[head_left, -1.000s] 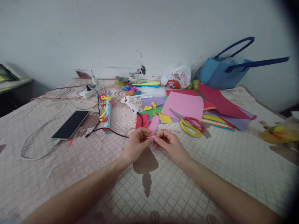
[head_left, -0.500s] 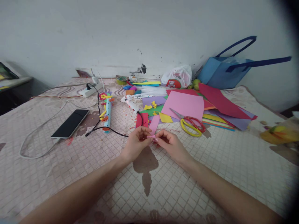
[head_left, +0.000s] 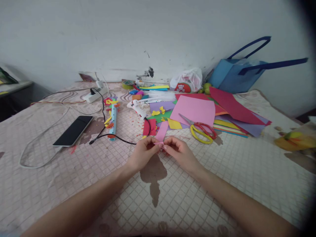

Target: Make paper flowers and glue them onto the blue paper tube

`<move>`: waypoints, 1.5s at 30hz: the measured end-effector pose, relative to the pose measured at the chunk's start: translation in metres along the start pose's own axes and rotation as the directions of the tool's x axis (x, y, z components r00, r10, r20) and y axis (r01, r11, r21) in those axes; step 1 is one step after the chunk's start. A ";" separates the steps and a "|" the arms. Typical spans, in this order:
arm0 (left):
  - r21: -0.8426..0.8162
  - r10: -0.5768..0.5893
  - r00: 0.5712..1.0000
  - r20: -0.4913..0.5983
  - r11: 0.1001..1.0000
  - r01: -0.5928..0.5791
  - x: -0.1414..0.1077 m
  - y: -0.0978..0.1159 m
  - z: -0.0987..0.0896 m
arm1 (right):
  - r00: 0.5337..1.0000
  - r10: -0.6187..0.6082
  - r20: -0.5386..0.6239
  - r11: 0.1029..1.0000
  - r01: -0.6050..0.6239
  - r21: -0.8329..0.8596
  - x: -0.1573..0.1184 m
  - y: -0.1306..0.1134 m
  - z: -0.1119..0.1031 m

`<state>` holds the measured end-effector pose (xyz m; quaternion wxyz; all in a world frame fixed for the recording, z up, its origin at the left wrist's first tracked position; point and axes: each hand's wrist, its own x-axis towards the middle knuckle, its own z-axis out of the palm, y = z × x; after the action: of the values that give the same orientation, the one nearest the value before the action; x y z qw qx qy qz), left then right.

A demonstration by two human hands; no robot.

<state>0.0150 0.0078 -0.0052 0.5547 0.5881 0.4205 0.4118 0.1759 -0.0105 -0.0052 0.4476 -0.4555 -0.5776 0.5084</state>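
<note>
A narrow pink paper strip (head_left: 162,131) runs toward me from the paper pile, its near end folded. My left hand (head_left: 144,151) pinches that folded end between thumb and fingers. From the other side my right hand (head_left: 179,152) pinches the same end, fingertips nearly touching the left ones. The fingers hide part of the fold. Just beyond my hands lie a red paper piece (head_left: 149,127) and a yellow paper piece (head_left: 174,124). Scissors with one red and one yellow handle (head_left: 201,134) rest to the right, partly over a pink sheet (head_left: 195,109).
A white glue gun (head_left: 137,109) lies behind, its black cord looping left. Leftward are a decorated light-blue stick (head_left: 113,120), a phone (head_left: 73,131) on a cable and a power strip (head_left: 95,95). A blue bag (head_left: 237,76) and plastic bag (head_left: 186,80) stand at the back.
Both hands stay almost in place, still pinching the strip. The folded end looks slightly flatter between the fingers, and the whole view has shifted very slightly.
</note>
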 end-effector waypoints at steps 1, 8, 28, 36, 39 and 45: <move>-0.004 -0.001 1.000 -0.003 1.000 0.001 0.000 0.000 0.000 | 1.000 0.011 0.015 1.000 -0.011 0.004 0.000 0.000 0.000; -0.009 -0.030 0.999 -0.021 1.000 0.030 0.000 0.002 0.000 | 0.999 0.009 0.036 0.999 -0.007 -0.035 0.000 -0.002 0.000; 0.039 -0.039 0.999 -0.030 0.998 0.040 -0.002 0.006 0.000 | 1.000 -0.013 0.018 0.998 0.014 -0.059 -0.001 -0.004 -0.001; 0.062 -0.047 0.999 0.023 0.997 0.046 -0.002 0.006 0.000 | 0.997 -0.021 0.069 0.997 0.026 -0.073 0.003 -0.009 -0.011; 0.091 -0.028 0.998 0.052 0.996 0.023 -0.002 0.002 -0.001 | 0.993 -0.017 0.120 0.998 0.025 -0.065 0.003 -0.008 -0.014; 0.170 -0.008 0.996 0.084 0.985 -0.007 -0.004 0.002 -0.001 | 0.984 0.024 0.175 0.996 -0.009 -0.086 0.003 -0.009 -0.015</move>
<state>0.0130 0.0045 -0.0032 0.5199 0.6500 0.4305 0.3491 0.1895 -0.0050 0.0050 0.3710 -0.4321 -0.6322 0.5254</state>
